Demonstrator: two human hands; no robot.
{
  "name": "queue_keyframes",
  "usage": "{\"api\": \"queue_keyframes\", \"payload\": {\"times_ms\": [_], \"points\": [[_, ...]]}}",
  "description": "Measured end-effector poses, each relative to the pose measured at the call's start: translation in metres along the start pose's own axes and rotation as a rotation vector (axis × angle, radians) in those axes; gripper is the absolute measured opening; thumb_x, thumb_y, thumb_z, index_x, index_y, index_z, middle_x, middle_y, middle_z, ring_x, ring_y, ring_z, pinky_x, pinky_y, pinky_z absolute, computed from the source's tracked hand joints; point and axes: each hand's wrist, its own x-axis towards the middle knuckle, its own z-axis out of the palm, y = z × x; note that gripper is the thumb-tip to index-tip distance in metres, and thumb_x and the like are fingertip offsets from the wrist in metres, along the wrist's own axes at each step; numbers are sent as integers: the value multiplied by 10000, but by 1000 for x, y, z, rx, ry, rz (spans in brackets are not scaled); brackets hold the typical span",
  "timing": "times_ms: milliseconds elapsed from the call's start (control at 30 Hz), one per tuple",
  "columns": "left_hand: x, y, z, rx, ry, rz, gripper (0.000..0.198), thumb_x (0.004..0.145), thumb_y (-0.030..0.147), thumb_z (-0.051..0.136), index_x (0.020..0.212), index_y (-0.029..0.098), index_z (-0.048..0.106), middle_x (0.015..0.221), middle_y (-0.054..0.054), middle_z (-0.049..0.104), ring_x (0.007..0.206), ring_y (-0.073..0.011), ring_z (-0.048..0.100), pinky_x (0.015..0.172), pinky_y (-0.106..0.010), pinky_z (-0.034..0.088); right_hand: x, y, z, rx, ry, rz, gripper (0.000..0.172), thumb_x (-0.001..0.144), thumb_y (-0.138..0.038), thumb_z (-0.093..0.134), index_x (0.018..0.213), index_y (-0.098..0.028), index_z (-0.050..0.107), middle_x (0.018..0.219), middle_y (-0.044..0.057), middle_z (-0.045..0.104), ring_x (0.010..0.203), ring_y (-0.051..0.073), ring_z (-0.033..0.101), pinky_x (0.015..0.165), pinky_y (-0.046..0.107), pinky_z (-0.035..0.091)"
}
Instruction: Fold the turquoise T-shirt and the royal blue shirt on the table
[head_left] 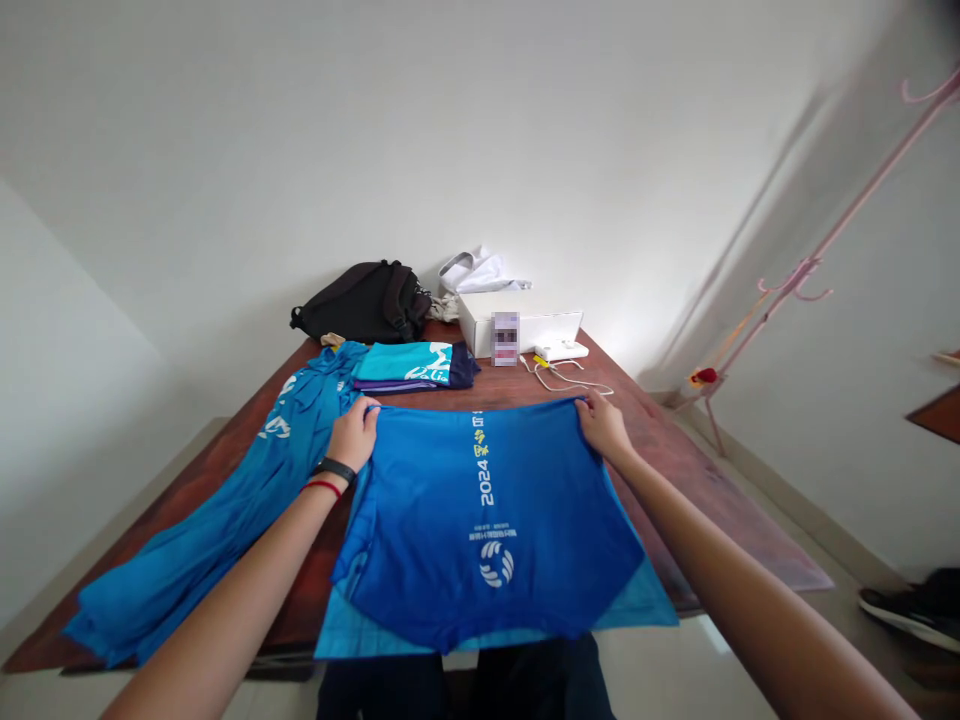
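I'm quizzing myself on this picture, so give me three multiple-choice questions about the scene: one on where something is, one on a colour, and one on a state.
1. Where is the black backpack?
A) At the far end of the wooden table, beside the white box
B) On the floor
C) Hanging on the pink coat rack

2. What colour is the thin cord by the black wristband?
A) Yellow
B) Red
C) White

3. What state is the blue printed shirt in?
A) Crumpled in a ball
B) Hanging on the coat rack
C) Spread on the table, held by both hands

Answers:
1 A, it rests on the tabletop next to the box.
2 B, the cord shows red on the left wrist.
3 C, the left hand and right hand hold its far edge.
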Motion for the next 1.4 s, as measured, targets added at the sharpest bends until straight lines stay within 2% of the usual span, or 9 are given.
{"api": "queue_keyframes", "payload": {"times_ms": [100,200,400,600,800,933,1067,1167,1400], "points": [[13,-14,28,42,-63,-17,234,976,266,440,1049,185,647,963,-76,749,874,-237,703,798,-297,492,15,6,32,-39,-62,18,214,947,-258,461,997,-158,643,864,109,718,794,252,659,694,293,413],[21,-23,37,95,-97,-47,246,986,283,441,1073,197,655,972,-80,747,882,-247,697,790,-308,486,30,10,47,-75,-89,33,233,955,-266,462,1044,-157,648,943,129,723,858,269,665,729,308,422],[28,-25,35,177,-123,-70,273,982,287,470,1198,207,618,1109,-103,713,988,-275,675,786,-331,490,44,9,52,-110,-104,36,284,970,-296,464,1164,-166,626,1074,132,702,1001,277,646,822,334,450],[13,-13,15,268,-103,-29,409,991,395,444,1321,180,557,1311,-172,586,1037,-329,654,757,-386,521,15,-26,42,-205,-62,-87,410,970,-371,496,1309,-148,558,1309,193,560,1196,330,534,944,401,438],[-57,-13,-25,49,-168,-27,504,962,526,441,1279,159,577,1173,-133,672,1017,-282,671,873,-378,525,-33,-116,32,-77,-331,-422,276,998,-356,488,1166,-205,648,1176,100,657,1103,235,610,926,309,435],[-121,-16,-54,-131,-245,-117,455,929,593,462,1088,207,642,982,-78,729,951,-264,699,857,-350,531,-81,-182,26,-37,-549,-547,247,1002,-385,491,1042,-221,671,1012,60,725,927,201,677,764,266,445],[-172,-13,-75,-325,-326,-304,454,922,619,438,1090,234,609,895,-32,732,599,-206,703,582,-299,541,-150,-231,31,-40,-666,-752,216,971,-403,556,1039,-231,669,981,54,722,872,214,688,709,275,461],[-201,-10,-83,-501,-412,-469,543,875,688,444,1157,239,556,829,-18,718,367,-171,602,379,-279,446,-193,-249,44,-39,-663,-860,348,892,-508,661,1067,-207,645,1022,73,695,937,265,673,723,319,507],[-227,2,-92,-843,-514,-601,753,761,728,581,1329,253,439,1035,-112,719,455,-201,678,325,-225,372,-225,-256,59,-17,-588,-844,540,776,-641,726,1067,-205,597,1049,80,623,973,292,624,756,394,548]]}}
